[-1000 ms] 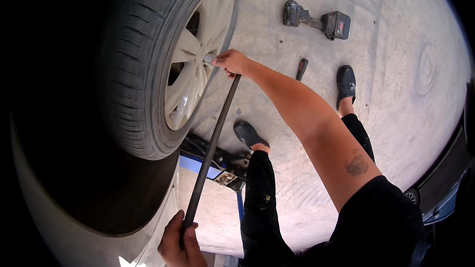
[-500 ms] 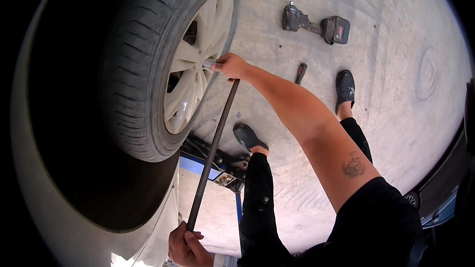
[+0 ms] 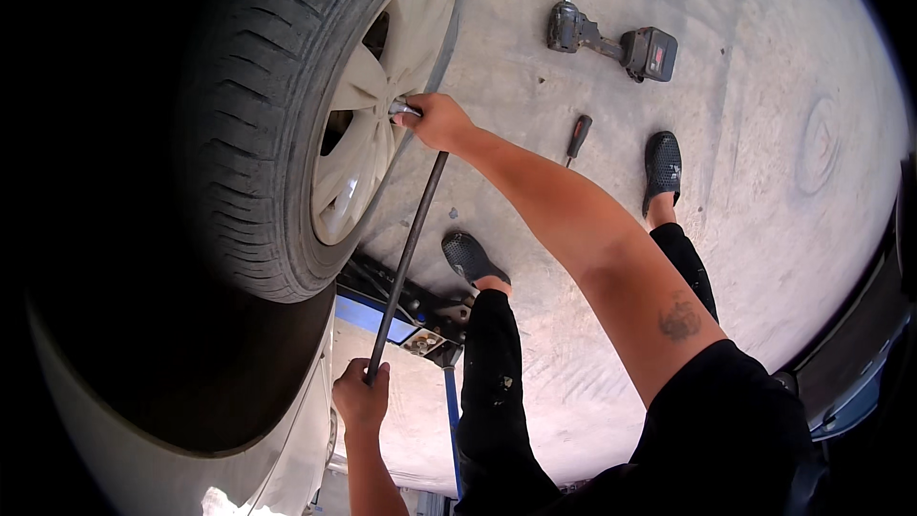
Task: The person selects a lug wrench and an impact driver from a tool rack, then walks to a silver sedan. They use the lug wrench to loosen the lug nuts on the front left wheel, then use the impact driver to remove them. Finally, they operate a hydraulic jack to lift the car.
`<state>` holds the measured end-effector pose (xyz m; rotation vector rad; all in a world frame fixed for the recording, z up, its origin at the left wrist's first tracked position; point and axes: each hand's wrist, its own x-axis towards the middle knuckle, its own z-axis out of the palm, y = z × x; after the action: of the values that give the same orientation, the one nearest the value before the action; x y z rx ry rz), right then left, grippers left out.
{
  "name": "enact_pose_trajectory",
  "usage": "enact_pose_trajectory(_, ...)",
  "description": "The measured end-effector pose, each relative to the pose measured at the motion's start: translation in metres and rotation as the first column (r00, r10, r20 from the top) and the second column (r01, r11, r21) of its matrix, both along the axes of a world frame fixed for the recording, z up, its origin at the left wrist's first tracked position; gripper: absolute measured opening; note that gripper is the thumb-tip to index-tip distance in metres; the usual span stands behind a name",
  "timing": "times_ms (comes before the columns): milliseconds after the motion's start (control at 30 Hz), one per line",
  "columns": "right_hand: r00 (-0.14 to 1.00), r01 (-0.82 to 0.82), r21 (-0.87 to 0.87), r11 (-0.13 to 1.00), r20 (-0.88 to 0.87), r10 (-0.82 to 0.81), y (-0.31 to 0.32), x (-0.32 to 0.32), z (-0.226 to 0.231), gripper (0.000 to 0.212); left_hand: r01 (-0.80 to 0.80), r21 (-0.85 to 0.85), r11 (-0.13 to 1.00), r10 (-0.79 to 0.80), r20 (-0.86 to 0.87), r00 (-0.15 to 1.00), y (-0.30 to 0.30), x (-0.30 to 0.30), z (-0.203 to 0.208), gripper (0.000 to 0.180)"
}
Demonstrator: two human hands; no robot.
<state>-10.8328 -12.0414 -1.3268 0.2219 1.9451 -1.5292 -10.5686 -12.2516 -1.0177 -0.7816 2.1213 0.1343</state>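
Observation:
A long dark breaker bar (image 3: 411,258) slants from the wheel down toward me, with a shiny socket (image 3: 403,111) at its far end. My right hand (image 3: 437,122) is closed around the socket end, right by the pale spoked rim (image 3: 358,167). The socket meets the rim near its middle; my fingers partly cover that spot. Around the bar's near end my left hand (image 3: 363,394) is wrapped, below the tire (image 3: 272,124).
A cordless impact wrench (image 3: 611,40) and a screwdriver (image 3: 579,138) lie on the concrete floor. Under the car sits a blue floor jack (image 3: 377,317) with its blue handle (image 3: 451,420). My black clogs (image 3: 663,161) stand nearby. The light car body (image 3: 277,459) borders the wheel at lower left.
The bar's near end and my left hand have moved up and slightly right, bringing the left forearm into view. My right hand stays at the socket. The view has shifted a little.

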Motion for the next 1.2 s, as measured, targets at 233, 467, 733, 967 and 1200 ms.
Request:
enact_pose_trajectory(233, 0.827, 0.394, 0.374, 0.840, 0.254, -0.501, -0.056, 0.111, 0.052, 0.084, 0.061, 0.117, 0.991, -0.067, 0.043, 0.997, -0.038, 0.040, -0.095, 0.034)
enact_pose_trajectory(467, 0.477, 0.439, 0.543, 0.716, 0.535, -0.698, -0.183, 0.255, 0.115, 0.027, 0.210, 0.156, 0.965, -0.235, 0.161, 0.959, -0.023, 0.015, -0.118, 0.035)
enact_pose_trajectory(733, 0.474, 0.592, 0.508, 0.626, 0.410, -0.780, -0.206, 0.266, 0.122, 0.030, 0.259, 0.147, 0.954, -0.283, 0.177, 0.943, -0.051, 0.051, -0.128, 0.045)
enact_pose_trajectory(967, 0.583, 0.562, 0.424, 0.711, 0.408, -0.703, -0.200, 0.270, 0.132, 0.023, 0.230, 0.124, 0.965, -0.242, 0.090, 0.966, -0.060, 0.057, -0.131, 0.039)
enact_pose_trajectory(1200, 0.495, 0.610, 0.464, 0.643, 0.410, -0.766, -0.197, 0.277, 0.115, 0.022, 0.261, 0.081, 0.962, -0.267, 0.075, 0.961, -0.057, 0.063, -0.151, 0.035)
